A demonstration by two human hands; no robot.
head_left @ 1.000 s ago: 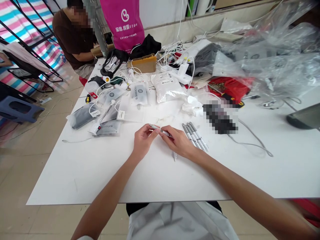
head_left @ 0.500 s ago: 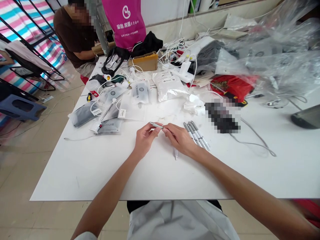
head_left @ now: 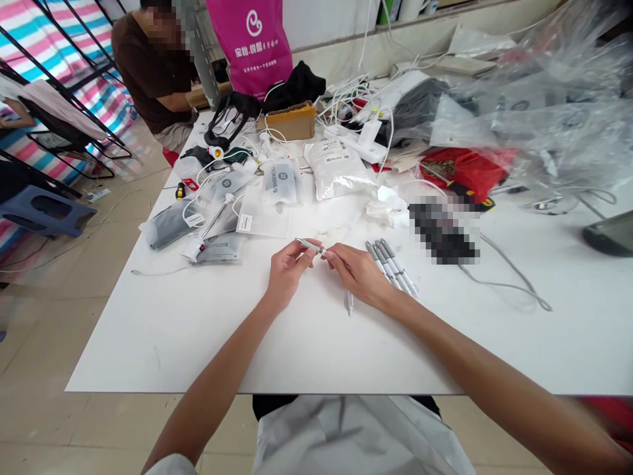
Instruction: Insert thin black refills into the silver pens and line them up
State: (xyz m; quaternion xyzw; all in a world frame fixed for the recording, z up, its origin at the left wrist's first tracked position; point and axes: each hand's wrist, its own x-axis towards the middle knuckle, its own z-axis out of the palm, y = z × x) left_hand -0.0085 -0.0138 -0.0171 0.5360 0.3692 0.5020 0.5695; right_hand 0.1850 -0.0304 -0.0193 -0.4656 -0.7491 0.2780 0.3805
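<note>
Head view: over the middle of a broad white rectangular worktop (head_left: 198, 343), well in from its near edge, the left hand (head_left: 285, 272) has thumb and fingers clamped on a slim silver-and-white pen-shaped piece (head_left: 310, 245). The right hand (head_left: 360, 272) has its fingertips pinched together at the piece's right end; whether they grip it or a small separate part, I cannot tell. If the two pinches pull unevenly, the piece could slip or a small part drop. A careless sweep of the right wrist could scatter the grey-and-white pens (head_left: 390, 264) just beside it. The held piece's long axis runs roughly parallel to the near edge, its silver end pointing left and slightly towards the far edge.
</note>
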